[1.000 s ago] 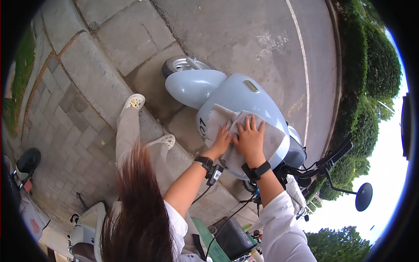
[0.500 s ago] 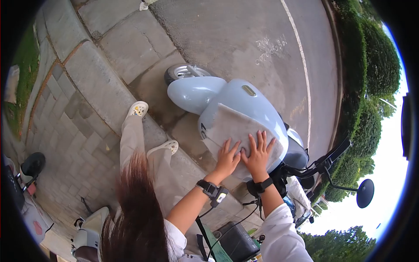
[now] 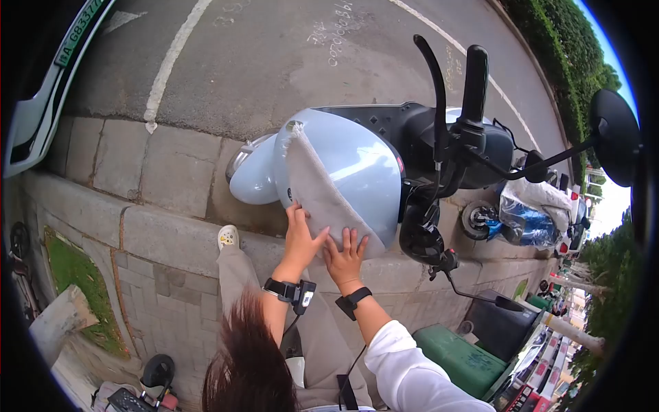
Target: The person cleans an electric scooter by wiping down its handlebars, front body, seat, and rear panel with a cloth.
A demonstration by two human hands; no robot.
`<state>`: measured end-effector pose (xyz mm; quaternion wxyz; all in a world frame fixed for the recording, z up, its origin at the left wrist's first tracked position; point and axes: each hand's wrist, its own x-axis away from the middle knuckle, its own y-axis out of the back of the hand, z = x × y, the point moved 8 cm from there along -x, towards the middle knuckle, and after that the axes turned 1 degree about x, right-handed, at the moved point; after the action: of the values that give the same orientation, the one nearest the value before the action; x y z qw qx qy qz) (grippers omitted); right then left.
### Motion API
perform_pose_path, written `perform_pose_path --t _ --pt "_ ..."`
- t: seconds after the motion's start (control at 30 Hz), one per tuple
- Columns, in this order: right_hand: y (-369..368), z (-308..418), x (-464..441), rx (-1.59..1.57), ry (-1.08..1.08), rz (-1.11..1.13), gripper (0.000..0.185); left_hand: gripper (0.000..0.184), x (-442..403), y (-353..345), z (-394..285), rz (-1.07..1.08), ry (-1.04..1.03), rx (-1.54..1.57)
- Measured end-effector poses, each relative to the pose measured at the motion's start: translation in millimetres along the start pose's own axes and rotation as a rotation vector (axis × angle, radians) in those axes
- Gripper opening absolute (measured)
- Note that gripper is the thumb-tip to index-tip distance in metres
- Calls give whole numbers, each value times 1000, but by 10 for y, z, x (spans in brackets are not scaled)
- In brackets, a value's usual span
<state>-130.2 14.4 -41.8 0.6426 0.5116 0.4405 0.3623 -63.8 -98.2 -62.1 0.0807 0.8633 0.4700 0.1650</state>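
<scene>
A grey cloth (image 3: 322, 192) with a frayed tip lies over the near side of the light blue front panel (image 3: 350, 147) of a scooter. My left hand (image 3: 300, 237) rests on the cloth's lower left edge, thumb apart from the fingers. Beside it, my right hand (image 3: 345, 259) presses on the lower part of the cloth with its fingers stretched out. Both palms face the panel, so their undersides are hidden. The scooter's light blue front fender (image 3: 257, 177) is left of the cloth.
To the right stand the scooter's handlebar grip (image 3: 473, 86), brake lever (image 3: 432, 89) and round mirror (image 3: 613, 137). A kerb (image 3: 165, 233) runs below the scooter. Another covered scooter (image 3: 525, 216) and a green bin (image 3: 456, 357) are farther right. A white car (image 3: 41, 117) is at the upper left.
The view has turned and come closer to the scooter's side. Both hands have moved with the cloth towards the panel's near lower side, and its frayed tip now lies across the front.
</scene>
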Motion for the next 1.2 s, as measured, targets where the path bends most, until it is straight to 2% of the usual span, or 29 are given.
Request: perform_pose_path --t 0.1,0.13,0.2,0.3,0.33,0.4,0.47,0.57,0.63,0.77,0.83,0.87,0.9,0.97,1.07,1.1,1.17,1.2 --pt "-5 -31 180 -34 -50 -61 43 61 48 10 -138 55 -129 -166" --pt "43 -46 58 -80 -92 -38 46 61 -3 14 -189 94 -149 -198" --pt "171 -114 -260 -134 -158 -22 55 74 -204 80 -359 10 -242 -232" --pt "299 -227 -704 -182 -235 -71 56 80 -644 -14 -501 89 -290 -381" --pt "337 -294 -796 -183 -257 -78 56 80 -807 -34 -532 107 -302 -389" --pt "356 -403 -917 -226 -256 -65 56 75 -1042 -257 -478 363 -201 -534" --pt "354 -496 -879 -233 -261 -87 56 70 -1029 -352 -578 335 -233 -630" --pt "267 -527 -560 -319 -331 -117 56 65 -762 -493 -812 293 -325 -807" --pt "122 -438 -132 -270 -389 -215 58 64 -402 -596 -992 229 -597 -1071" --pt "-152 -403 608 -202 -553 -266 58 62 263 -884 -672 360 -674 -1039" --pt "-266 -549 853 -395 -812 -182 58 59 523 -1039 -551 381 -775 -1050" --pt "-215 -617 896 -412 -840 -249 50 59 612 -1111 -492 398 -780 -1054" --pt "-261 -703 890 -413 -851 -253 50 55 674 -1204 -445 438 -790 -1059" --pt "-594 -960 1061 -881 -1139 -351 43 52 732 -1294 -397 490 -810 -1067" --pt "-1075 -948 1288 -1602 -1511 -499 44 46 751 -1290 -427 428 -894 -1095" --pt "-1051 -906 1284 -1595 -1516 -501 44 45 758 -1268 -433 431 -913 -1091" --pt "-984 -698 1087 -1878 -1548 -526 52 43 752 -1195 -422 428 -931 -1081" --pt "-859 -579 982 -1945 -1655 -546 54 42 778 -1157 -366 471 -953 -1104"
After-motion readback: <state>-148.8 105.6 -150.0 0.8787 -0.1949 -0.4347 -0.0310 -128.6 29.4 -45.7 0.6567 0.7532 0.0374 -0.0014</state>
